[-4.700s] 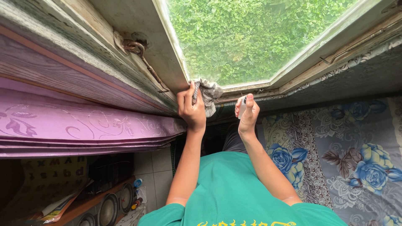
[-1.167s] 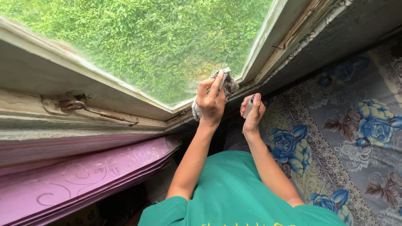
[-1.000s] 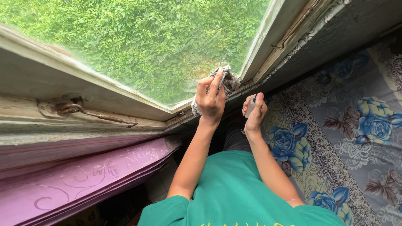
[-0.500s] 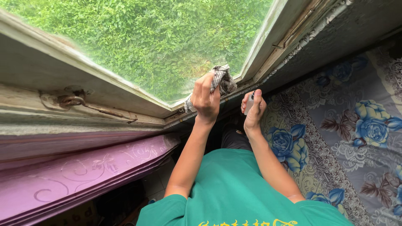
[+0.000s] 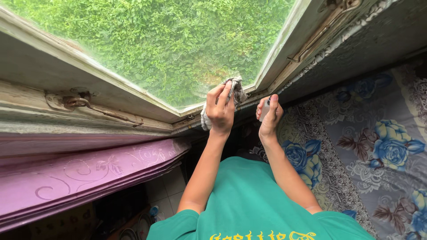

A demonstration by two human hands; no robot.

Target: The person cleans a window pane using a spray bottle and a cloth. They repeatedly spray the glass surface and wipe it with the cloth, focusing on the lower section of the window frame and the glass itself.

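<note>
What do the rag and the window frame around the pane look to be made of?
The rag in the left hand looks like soft woven cotton, checked grey and white, crumpled. The window frame seems to be wood under worn, dirty pale paint; its latch hook looks like rusty metal.

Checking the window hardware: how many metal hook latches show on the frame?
2. One rusty hook latch lies along the left frame, above the purple curtain. Another latch sits on the right frame, top right. Others may be out of view.

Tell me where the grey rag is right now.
In the head view the grey rag is bunched in the left hand, pressed against the lower corner of the window glass, just left of the right hand holding a small bottle.
</note>
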